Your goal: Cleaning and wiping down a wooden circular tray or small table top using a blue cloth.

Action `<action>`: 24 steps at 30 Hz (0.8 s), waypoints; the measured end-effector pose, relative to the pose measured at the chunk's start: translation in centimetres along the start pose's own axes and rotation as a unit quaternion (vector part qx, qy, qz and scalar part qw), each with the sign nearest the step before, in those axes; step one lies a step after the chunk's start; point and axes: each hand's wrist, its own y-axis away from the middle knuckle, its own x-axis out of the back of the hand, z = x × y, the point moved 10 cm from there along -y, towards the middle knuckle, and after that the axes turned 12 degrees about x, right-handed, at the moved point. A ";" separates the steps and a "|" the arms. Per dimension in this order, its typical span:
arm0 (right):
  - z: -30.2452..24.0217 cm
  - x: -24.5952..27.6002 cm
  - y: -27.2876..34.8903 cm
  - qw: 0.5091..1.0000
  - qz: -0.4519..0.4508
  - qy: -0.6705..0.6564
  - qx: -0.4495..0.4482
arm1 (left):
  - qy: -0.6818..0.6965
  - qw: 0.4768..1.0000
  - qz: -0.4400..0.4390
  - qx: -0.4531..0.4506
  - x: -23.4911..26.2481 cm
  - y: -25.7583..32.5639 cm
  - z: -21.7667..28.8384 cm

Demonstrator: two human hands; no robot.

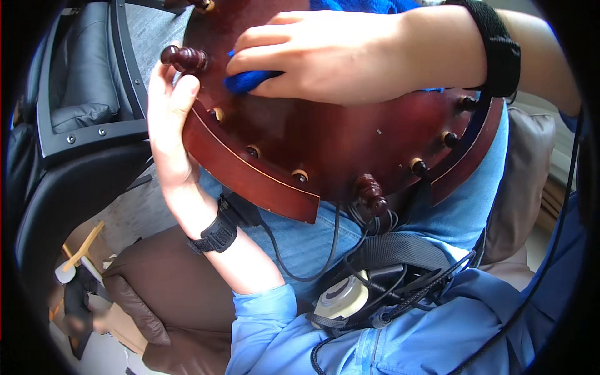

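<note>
Your right hand [312,59] is closed on the blue cloth [247,82], which lies against the upper left part of the round dark-red wooden piece [337,140] over your blue jeans [300,240]; from there, bare wood gives open room toward the near edge. Your left hand [167,128] grips the left edge, just beside a turned knob [187,59]. The curved rim [262,184] has a gap on your near side, and the black padded chair [81,69] stands at your left.

a wooden piece [325,134] lies across the lap [315,240], cloth [247,82] on it under the right hand [312,59], left hand [167,106] at its left edge, armchair [62,181] farther left.
</note>
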 end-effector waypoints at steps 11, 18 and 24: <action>-4.3 0.9 -0.1 0.979 0.108 -0.154 0.078 | 0.026 0.999 0.029 0.019 -1.3 1.1 -0.3; -3.7 1.0 0.7 0.979 0.095 -0.127 0.132 | -0.013 0.999 0.045 0.019 0.4 0.8 -0.5; -1.7 0.1 -1.4 0.978 0.181 -0.049 0.091 | 0.019 0.999 0.030 0.024 0.9 1.4 -0.4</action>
